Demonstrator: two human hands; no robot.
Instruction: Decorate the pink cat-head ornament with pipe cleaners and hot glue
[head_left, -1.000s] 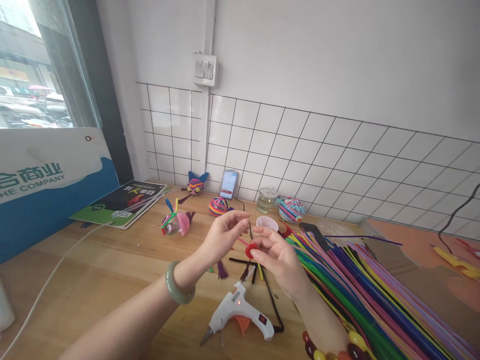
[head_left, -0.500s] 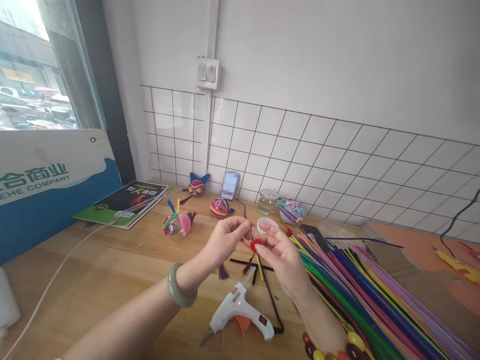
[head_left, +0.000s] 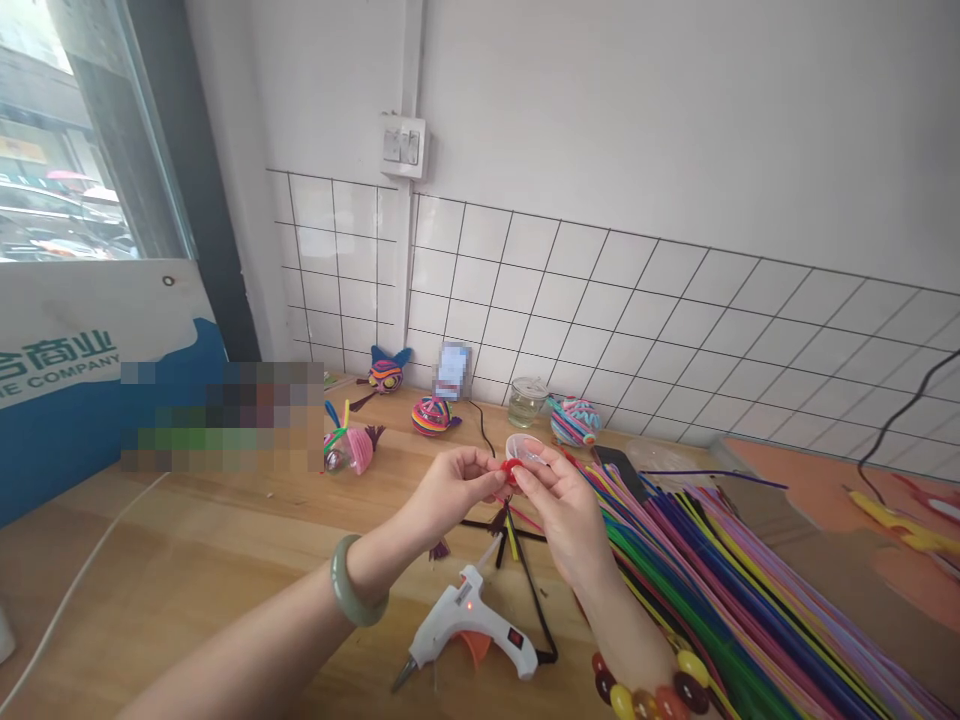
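Note:
Between my two hands is a small round red piece [head_left: 511,472], coiled and fuzzy. My left hand [head_left: 466,484] pinches its left side with thumb and fingertips. My right hand [head_left: 553,492] grips its right side the same way. A white glue gun [head_left: 471,622] with a lit red light lies on the wooden table just below the hands, nozzle toward the lower left. Black and yellow pipe cleaner pieces [head_left: 531,590] lie under and beside the hands. A clear round dish [head_left: 525,447] sits right behind the fingers.
Many coloured pipe cleaners [head_left: 697,570] spread over the right side. Striped ornaments [head_left: 433,416], a glass jar [head_left: 527,402] and a propped phone [head_left: 453,370] stand along the back. A pink ornament [head_left: 360,450] lies at left, a dark phone [head_left: 619,470] at right.
My left fingertips have come over to the red piece and now touch it, where they were apart from it before. The whole view has shifted slightly.

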